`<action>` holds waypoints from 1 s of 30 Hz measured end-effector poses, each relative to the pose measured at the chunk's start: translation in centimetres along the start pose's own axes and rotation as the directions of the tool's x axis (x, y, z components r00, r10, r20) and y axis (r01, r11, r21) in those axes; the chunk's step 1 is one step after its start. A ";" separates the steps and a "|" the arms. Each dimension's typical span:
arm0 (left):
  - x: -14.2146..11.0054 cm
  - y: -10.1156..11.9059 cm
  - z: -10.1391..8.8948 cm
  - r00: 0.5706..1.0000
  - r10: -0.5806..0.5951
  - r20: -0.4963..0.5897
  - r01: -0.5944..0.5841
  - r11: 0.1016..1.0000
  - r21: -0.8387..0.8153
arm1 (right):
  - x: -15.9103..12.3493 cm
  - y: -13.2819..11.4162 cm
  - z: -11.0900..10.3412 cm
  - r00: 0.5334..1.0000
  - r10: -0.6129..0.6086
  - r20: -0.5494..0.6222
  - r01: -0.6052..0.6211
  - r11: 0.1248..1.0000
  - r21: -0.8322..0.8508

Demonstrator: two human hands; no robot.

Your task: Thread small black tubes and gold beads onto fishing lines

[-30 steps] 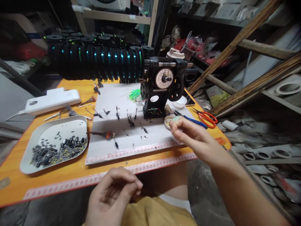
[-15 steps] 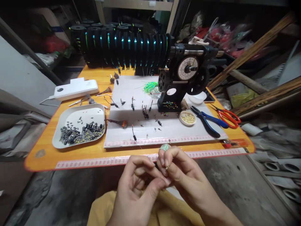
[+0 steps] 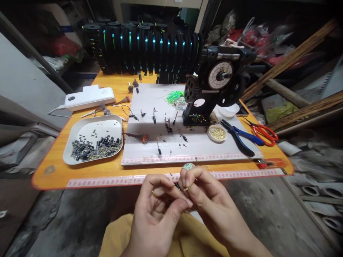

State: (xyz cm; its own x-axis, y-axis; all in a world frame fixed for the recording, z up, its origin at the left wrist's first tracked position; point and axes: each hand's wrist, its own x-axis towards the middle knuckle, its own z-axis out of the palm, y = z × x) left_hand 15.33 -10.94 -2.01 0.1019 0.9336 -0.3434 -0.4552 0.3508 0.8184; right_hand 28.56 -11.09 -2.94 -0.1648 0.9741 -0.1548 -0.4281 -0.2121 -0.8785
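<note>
In front of the table edge, both of my hands are close together. My right hand (image 3: 206, 196) is closed, thumb and fingertips pinching a small gold-coloured metal piece (image 3: 187, 188). My left hand (image 3: 160, 207) has its thumb pressed to its fingers, with a gold ring on one finger. A thin dark green strand (image 3: 177, 186) shows between the hands; what the left fingertips hold is mostly hidden. Just behind my right fingertips is a speckled pale green thing (image 3: 188, 166). The nearest dish (image 3: 217, 140) holds many tiny gold pieces.
A white tray (image 3: 77, 128) of small grey and black parts stands left. A black winding stand (image 3: 197, 110) carries a long row of spools (image 3: 152, 50). Blue-handled pliers (image 3: 241, 139), red scissors (image 3: 265, 137) and an orange cutter (image 3: 273, 163) lie right. A power strip (image 3: 89, 98) sits back left.
The gold piece in my right fingertips shows more plainly, turned crosswise and slightly further left. My hands have barely moved otherwise. The view has shifted slightly, moving the table to the right.
</note>
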 end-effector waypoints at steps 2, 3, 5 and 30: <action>0.0 0.0 -0.1 1.000 0.000 0.001 0.000 1.000 0.008 | 0.0 0.1 -0.1 1.000 0.003 -0.001 -0.003 1.000 -0.009; 0.0 -0.1 -0.2 1.000 0.001 0.003 -0.001 1.000 0.008 | -0.1 0.2 -0.1 1.000 0.002 -0.001 -0.002 1.000 -0.020; 0.0 -0.1 -0.3 1.000 0.006 0.007 -0.006 1.000 -0.008 | -0.3 0.1 -0.4 1.000 -0.015 0.007 0.016 0.997 -0.076; 2.9 1.1 -4.5 0.620 0.434 0.654 -0.785 0.358 0.506 | -1.5 -1.6 -2.3 0.900 -0.284 0.330 0.413 0.797 -0.441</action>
State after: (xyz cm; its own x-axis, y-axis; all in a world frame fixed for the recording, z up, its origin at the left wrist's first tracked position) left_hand 11.13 -8.20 -4.14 0.4444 0.7783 0.4436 0.2044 -0.5702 0.7957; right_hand 31.54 -12.01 -2.34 -0.3200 0.9113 0.2590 -0.0176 0.2676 -0.9634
